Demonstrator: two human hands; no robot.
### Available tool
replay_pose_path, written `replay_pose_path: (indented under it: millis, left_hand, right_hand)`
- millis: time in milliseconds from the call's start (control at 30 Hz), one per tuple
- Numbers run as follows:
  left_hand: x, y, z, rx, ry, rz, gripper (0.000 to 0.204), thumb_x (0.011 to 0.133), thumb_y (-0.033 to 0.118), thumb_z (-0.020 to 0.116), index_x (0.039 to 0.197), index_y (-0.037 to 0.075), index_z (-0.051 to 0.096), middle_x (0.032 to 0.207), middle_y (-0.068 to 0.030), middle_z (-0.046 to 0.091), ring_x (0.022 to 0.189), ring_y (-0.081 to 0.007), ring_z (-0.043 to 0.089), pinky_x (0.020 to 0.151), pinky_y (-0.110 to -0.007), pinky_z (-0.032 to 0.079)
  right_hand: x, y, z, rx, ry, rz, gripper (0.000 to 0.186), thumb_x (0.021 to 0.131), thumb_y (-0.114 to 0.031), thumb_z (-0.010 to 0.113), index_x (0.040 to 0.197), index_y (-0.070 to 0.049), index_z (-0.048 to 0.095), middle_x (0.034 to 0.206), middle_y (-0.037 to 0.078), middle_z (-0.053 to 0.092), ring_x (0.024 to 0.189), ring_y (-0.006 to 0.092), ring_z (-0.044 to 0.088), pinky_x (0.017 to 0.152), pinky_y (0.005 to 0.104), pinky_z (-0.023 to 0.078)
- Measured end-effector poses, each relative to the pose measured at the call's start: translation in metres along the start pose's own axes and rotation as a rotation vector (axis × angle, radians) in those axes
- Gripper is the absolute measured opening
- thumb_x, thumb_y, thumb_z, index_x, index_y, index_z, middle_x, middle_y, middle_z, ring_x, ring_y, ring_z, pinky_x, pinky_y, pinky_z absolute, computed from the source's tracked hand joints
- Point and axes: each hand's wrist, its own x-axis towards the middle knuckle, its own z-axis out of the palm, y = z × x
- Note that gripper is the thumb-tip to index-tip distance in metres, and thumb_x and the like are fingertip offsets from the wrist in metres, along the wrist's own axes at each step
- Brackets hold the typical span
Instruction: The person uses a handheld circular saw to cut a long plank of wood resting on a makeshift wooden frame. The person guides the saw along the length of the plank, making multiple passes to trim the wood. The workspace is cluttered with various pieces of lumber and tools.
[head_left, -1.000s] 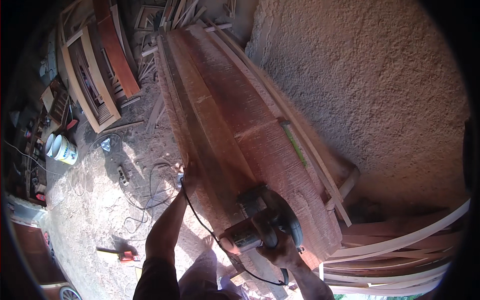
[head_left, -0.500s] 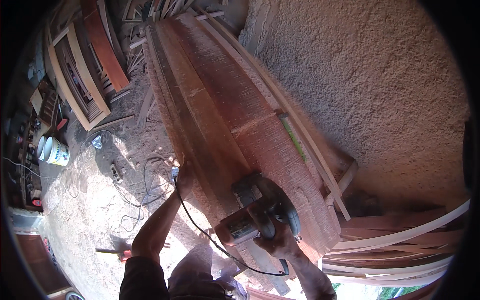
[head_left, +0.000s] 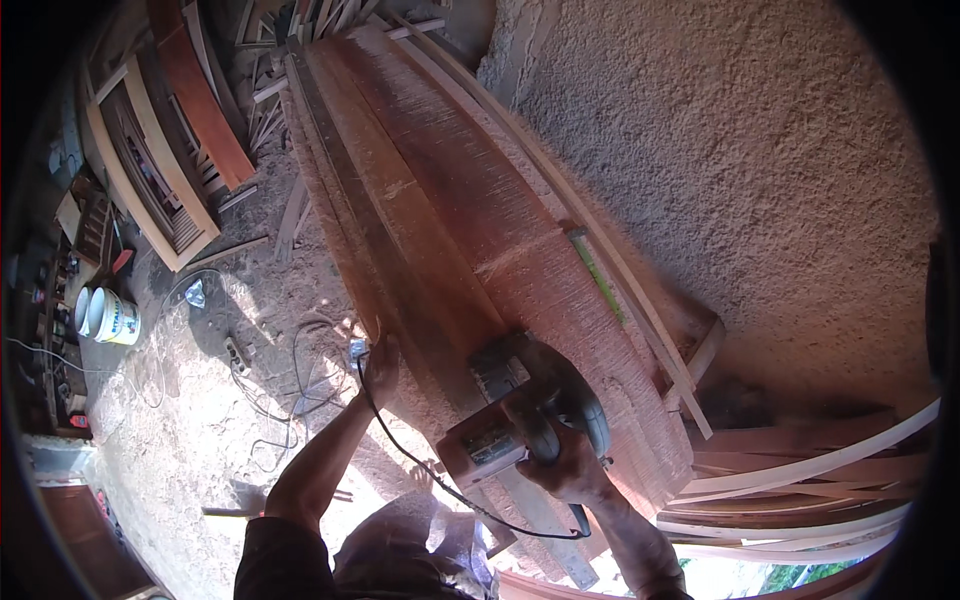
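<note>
My right hand (head_left: 567, 466) is wrapped round the rear handle of a dark handheld circular saw (head_left: 572, 395). The saw rests on a long reddish-brown wooden board (head_left: 480, 200) near its close end. My left hand (head_left: 381, 368) grips the board's left edge, its fingers partly in shade. Beside it hangs a pale connector (head_left: 357, 348) on the black power cord (head_left: 420, 470), which loops down below the saw to its rear. A narrower brown plank (head_left: 390, 200) lies lengthwise on the board, left of the saw. The saw's blade is hidden.
Long thin strips (head_left: 800, 480) are stacked at the lower right, and a rough wall (head_left: 720, 170) rises on the right. Wooden frames (head_left: 150, 160) lean at the upper left. White buckets (head_left: 115, 315) and tangled cables (head_left: 270, 400) stand or lie on the dusty floor.
The saw has slid slightly farther along the board under my right hand. My left hand stays at the board's edge. The whole view has shifted a little.
</note>
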Motion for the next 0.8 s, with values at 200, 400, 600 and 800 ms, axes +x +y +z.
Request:
replay_pose_path:
  millis: [200, 400, 600, 800]
  left_hand:
    - [0.001, -0.012, -0.003, -0.139, -0.107, -0.028, 0.059, 0.115, 0.034, 0.03, 0.159, -0.005, 0.027, 0.16, -0.0214, 0.038, 0.148, -0.0267, 0.035, 0.12, -0.037, 0.028]
    - [0.004, -0.024, -0.01, -0.097, -0.206, -0.03, 0.062, 0.115, 0.032, 0.026, 0.162, -0.007, 0.016, 0.17, -0.0194, 0.022, 0.158, -0.0221, 0.015, 0.129, -0.033, 0.013]
    - [0.006, -0.016, -0.012, -0.119, -0.207, 0.02, 0.06, 0.115, 0.028, 0.029, 0.161, -0.008, 0.018, 0.169, -0.0211, 0.023, 0.158, -0.022, 0.017, 0.127, -0.033, 0.015]
    - [0.003, -0.011, -0.013, -0.132, -0.222, 0.002, 0.061, 0.111, 0.026, 0.036, 0.16, -0.007, 0.021, 0.165, -0.0198, 0.029, 0.153, -0.0213, 0.023, 0.124, -0.033, 0.02]
  right_hand:
    - [0.015, -0.004, -0.001, -0.006, -0.047, 0.07, 0.062, 0.078, -0.014, 0.081, 0.135, 0.001, 0.062, 0.113, 0.013, 0.071, 0.105, 0.022, 0.066, 0.094, 0.0371, 0.05]
    - [0.032, -0.003, 0.004, 0.02, -0.043, 0.031, 0.065, 0.078, -0.013, 0.081, 0.138, 0.0, 0.06, 0.113, 0.011, 0.071, 0.105, 0.0205, 0.065, 0.095, 0.0362, 0.05]
    - [0.05, -0.01, 0.007, 0.033, 0.0, 0.003, 0.056, 0.076, -0.014, 0.078, 0.128, 0.0, 0.063, 0.112, 0.021, 0.07, 0.104, 0.0362, 0.068, 0.09, 0.0462, 0.053]
    - [0.064, -0.016, 0.009, -0.005, -0.027, 0.043, 0.06, 0.078, -0.015, 0.081, 0.132, 0.0, 0.062, 0.098, 0.007, 0.071, 0.089, 0.0167, 0.064, 0.082, 0.0352, 0.052]
